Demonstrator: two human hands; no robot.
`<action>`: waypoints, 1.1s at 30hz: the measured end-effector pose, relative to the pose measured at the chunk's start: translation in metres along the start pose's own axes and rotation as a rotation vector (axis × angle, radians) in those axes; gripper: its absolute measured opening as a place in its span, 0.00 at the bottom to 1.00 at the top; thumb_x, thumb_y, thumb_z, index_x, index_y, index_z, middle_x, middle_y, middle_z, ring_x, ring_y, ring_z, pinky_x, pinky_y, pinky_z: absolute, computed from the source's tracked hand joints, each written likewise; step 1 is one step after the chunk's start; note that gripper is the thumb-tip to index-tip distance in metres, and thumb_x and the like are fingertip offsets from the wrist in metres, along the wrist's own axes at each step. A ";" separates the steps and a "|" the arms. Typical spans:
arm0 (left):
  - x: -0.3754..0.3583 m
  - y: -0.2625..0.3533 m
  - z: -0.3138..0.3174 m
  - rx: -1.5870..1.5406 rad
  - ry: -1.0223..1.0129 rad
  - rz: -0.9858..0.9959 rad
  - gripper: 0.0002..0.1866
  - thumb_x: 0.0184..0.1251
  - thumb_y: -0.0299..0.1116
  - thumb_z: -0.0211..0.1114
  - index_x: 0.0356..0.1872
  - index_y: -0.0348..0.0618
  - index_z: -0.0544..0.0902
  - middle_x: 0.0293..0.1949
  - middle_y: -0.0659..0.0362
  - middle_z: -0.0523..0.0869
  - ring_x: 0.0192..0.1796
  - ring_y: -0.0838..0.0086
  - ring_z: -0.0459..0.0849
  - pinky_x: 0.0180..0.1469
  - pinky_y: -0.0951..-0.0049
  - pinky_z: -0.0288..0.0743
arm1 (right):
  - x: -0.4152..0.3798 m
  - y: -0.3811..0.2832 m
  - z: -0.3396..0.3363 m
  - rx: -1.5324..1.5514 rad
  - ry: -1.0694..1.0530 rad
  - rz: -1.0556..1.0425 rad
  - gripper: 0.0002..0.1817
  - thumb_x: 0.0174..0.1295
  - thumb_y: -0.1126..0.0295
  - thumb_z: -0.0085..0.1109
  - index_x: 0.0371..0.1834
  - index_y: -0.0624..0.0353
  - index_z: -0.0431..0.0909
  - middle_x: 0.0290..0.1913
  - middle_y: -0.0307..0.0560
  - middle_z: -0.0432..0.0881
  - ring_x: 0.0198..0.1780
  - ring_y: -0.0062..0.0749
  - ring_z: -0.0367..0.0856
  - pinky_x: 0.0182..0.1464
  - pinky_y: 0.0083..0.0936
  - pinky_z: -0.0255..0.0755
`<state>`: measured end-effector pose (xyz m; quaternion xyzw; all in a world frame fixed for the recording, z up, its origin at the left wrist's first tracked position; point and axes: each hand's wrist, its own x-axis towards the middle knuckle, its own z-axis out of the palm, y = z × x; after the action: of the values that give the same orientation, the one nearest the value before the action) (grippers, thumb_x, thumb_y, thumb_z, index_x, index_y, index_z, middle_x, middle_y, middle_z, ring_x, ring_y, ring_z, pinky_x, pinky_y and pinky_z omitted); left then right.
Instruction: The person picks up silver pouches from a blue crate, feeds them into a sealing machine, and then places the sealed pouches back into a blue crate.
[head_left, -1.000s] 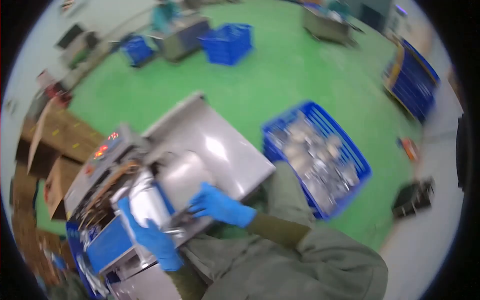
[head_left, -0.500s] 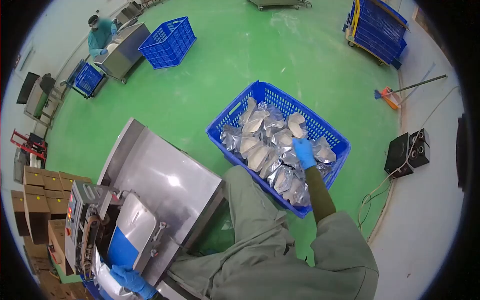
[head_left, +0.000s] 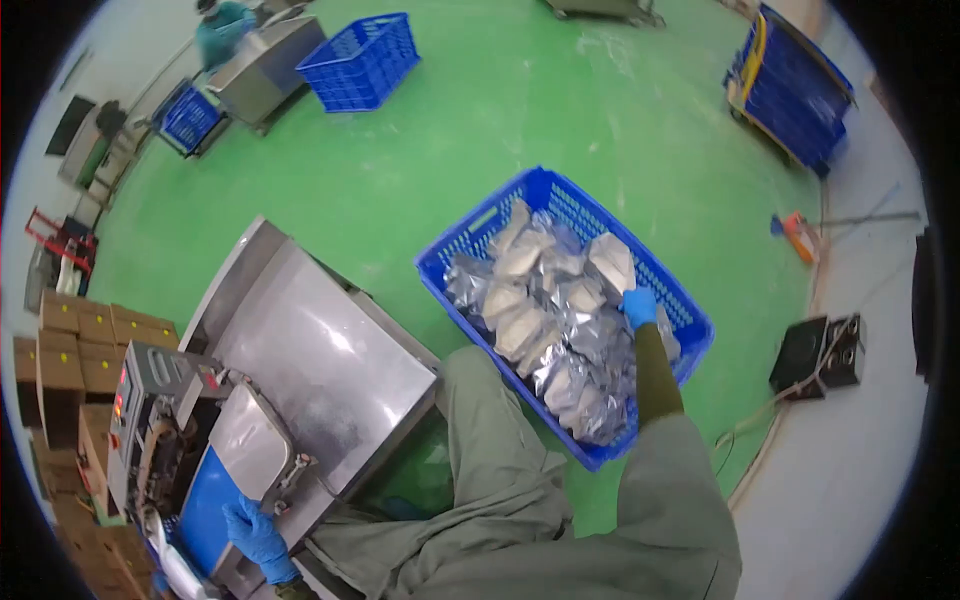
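My right hand [head_left: 640,307], in a blue glove, grips the edge of a clear-and-silver bag of pale powder [head_left: 610,262]. This bag lies over several similar filled bags [head_left: 520,325] heaped in a blue plastic crate [head_left: 565,190] on the floor. At lower left, my left hand [head_left: 256,540], also gloved, holds nothing, its fingers slightly apart. It is beside the blue conveyor belt [head_left: 207,510] of a band sealing machine [head_left: 150,400]. A silver bag [head_left: 178,570] sits at the near end of that belt, left of my hand.
A steel table [head_left: 320,350] stands between the sealer and the crate. Cardboard boxes [head_left: 75,350] are stacked at left. Farther off are another blue crate [head_left: 362,62], a person [head_left: 222,35] at a steel bench, and a loaded trolley [head_left: 795,85]. Speakers [head_left: 818,355] stand by the right wall.
My right hand has moved slightly right and taken hold of a bag, which is now raised at its edge. My left hand has come away from the silver bag toward the belt. The view has shifted.
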<state>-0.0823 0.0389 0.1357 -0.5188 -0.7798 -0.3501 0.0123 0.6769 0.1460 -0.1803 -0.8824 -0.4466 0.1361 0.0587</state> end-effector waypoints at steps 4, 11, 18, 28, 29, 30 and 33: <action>0.002 -0.011 -0.020 -0.140 0.014 -0.099 0.15 0.69 0.37 0.56 0.27 0.36 0.72 0.19 0.61 0.74 0.20 0.83 0.67 0.21 0.78 0.61 | -0.040 -0.105 -0.112 -0.330 0.374 -0.381 0.12 0.50 0.63 0.55 0.27 0.59 0.84 0.26 0.56 0.82 0.28 0.51 0.80 0.33 0.42 0.74; 0.037 0.064 -0.022 -0.460 -0.328 0.183 0.16 0.61 0.32 0.61 0.49 0.39 0.80 0.43 0.54 0.83 0.43 0.72 0.80 0.49 0.72 0.73 | -0.218 -0.318 -0.369 0.902 0.057 -0.511 0.17 0.59 0.62 0.54 0.17 0.61 0.77 0.12 0.39 0.75 0.10 0.16 0.62 0.13 0.17 0.56; 0.073 0.156 -0.024 -0.934 -0.025 0.509 0.28 0.65 0.41 0.59 0.63 0.41 0.67 0.56 0.46 0.76 0.54 0.59 0.79 0.54 0.66 0.72 | -0.337 -0.443 -0.439 1.204 -0.189 -0.858 0.17 0.61 0.60 0.54 0.17 0.57 0.75 0.11 0.35 0.70 0.08 0.14 0.59 0.10 0.14 0.50; 0.093 0.044 -0.073 -0.860 0.607 0.151 0.11 0.68 0.34 0.58 0.38 0.34 0.82 0.22 0.58 0.82 0.24 0.79 0.75 0.27 0.76 0.69 | -0.416 -0.546 -0.297 1.249 -0.353 -1.184 0.06 0.58 0.71 0.59 0.26 0.62 0.77 0.18 0.38 0.73 0.19 0.20 0.71 0.22 0.16 0.65; 0.095 0.042 -0.069 -0.772 0.731 0.277 0.11 0.68 0.34 0.58 0.36 0.35 0.82 0.20 0.60 0.80 0.22 0.82 0.73 0.25 0.77 0.67 | -0.418 -0.551 -0.286 1.208 -0.280 -1.204 0.05 0.57 0.73 0.61 0.26 0.62 0.77 0.18 0.38 0.73 0.19 0.19 0.70 0.23 0.16 0.65; 0.096 0.039 -0.070 -0.771 0.740 0.281 0.11 0.68 0.34 0.58 0.36 0.35 0.82 0.20 0.60 0.80 0.22 0.82 0.73 0.25 0.77 0.67 | -0.409 -0.553 -0.285 1.108 -0.273 -1.318 0.03 0.54 0.75 0.62 0.26 0.61 0.78 0.19 0.38 0.73 0.21 0.19 0.70 0.23 0.16 0.64; 0.103 0.027 -0.078 -0.876 0.644 0.136 0.12 0.68 0.33 0.58 0.31 0.34 0.81 0.19 0.66 0.75 0.23 0.86 0.68 0.24 0.79 0.64 | -0.390 -0.565 -0.275 1.048 -0.211 -1.379 0.04 0.51 0.78 0.63 0.23 0.61 0.78 0.21 0.38 0.72 0.25 0.19 0.70 0.25 0.17 0.63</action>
<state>-0.1344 0.0839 0.2480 -0.3912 -0.4827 -0.7816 0.0556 0.1011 0.1726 0.2825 -0.2574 -0.7642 0.3390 0.4846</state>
